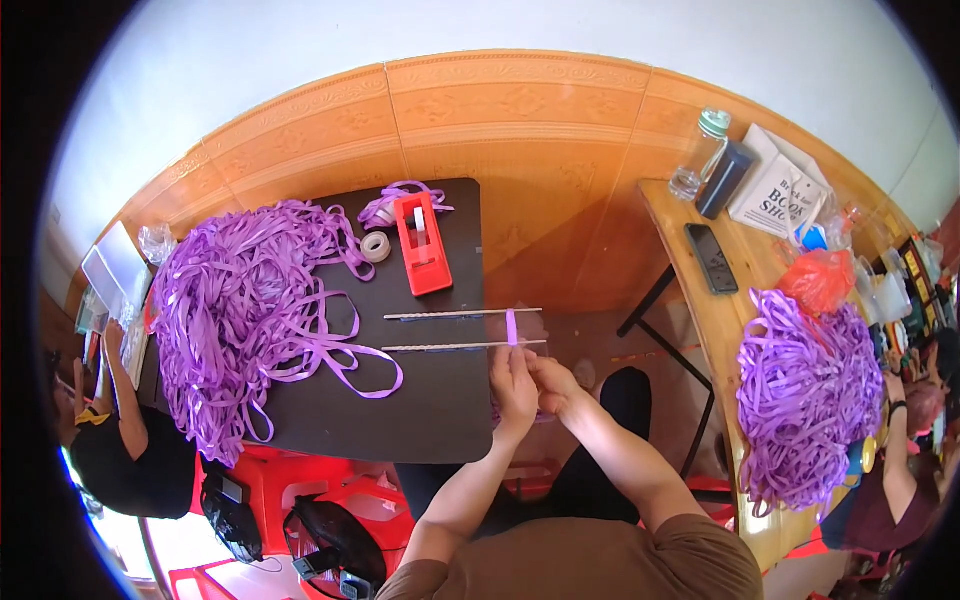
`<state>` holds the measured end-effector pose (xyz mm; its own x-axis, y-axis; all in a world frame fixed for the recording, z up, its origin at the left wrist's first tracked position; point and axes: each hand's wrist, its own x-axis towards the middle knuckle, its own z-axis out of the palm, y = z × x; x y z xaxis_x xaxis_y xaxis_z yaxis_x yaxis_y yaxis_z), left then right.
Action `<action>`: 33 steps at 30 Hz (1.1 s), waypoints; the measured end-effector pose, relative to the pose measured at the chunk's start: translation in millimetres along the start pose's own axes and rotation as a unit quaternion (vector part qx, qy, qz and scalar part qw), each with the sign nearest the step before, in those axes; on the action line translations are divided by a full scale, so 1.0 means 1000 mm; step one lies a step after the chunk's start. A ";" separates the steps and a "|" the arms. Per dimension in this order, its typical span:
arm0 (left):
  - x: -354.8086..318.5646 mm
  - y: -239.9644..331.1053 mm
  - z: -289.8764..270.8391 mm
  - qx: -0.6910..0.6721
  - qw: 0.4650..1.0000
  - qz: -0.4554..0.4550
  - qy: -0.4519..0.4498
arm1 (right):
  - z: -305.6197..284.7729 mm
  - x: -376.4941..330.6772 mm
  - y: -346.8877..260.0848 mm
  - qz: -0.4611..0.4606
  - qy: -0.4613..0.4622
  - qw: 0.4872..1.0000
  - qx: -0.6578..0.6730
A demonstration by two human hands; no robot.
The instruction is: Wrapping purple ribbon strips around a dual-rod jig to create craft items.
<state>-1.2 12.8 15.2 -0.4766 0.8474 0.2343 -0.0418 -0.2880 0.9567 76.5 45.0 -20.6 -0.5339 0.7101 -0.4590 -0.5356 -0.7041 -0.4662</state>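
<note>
Two thin pale rods (463, 346) lie parallel on the dark table, and their ends stick out past its right edge. A purple ribbon (512, 327) spans the gap between them near those ends. Just on the near side of the closer rod, my left hand (515, 388) has its fingers closed in a pinch at the ribbon's lower end. My right hand (556, 383) is closed too, touching the left; what its fingers hold is hidden. A large tangled heap of purple ribbon (250, 300) covers the table's left side, with loose loops trailing toward the rods.
A red tape dispenser (424, 243) and a tape roll (375, 247) sit on the dark table (400, 410). The wooden table (690, 270) at right bears a phone (711, 258), bottles, a paper bag and another ribbon heap (810, 400). People sit at both sides; red stools stand below.
</note>
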 end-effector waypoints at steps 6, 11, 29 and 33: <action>-0.032 0.003 -0.013 -0.045 0.994 -0.095 0.015 | -0.004 -0.031 0.008 0.010 0.011 0.996 -0.087; -0.055 0.020 -0.023 -0.108 0.979 -0.172 -0.007 | -0.015 -0.051 0.011 -0.219 0.085 0.864 -0.445; -0.080 0.038 -0.049 -0.062 0.977 -0.200 -0.035 | 0.050 -0.083 -0.032 -0.673 -0.070 0.172 -0.716; -0.079 0.062 -0.054 -0.074 0.972 -0.214 -0.059 | 0.056 -0.084 -0.037 -0.670 -0.102 0.154 -0.719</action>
<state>-13.5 -96.3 46.2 -0.2838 0.9465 -0.1539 -0.3443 0.0492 0.9376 104.4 11.0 78.1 -0.6615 0.0964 0.7437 0.3666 0.9067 0.2085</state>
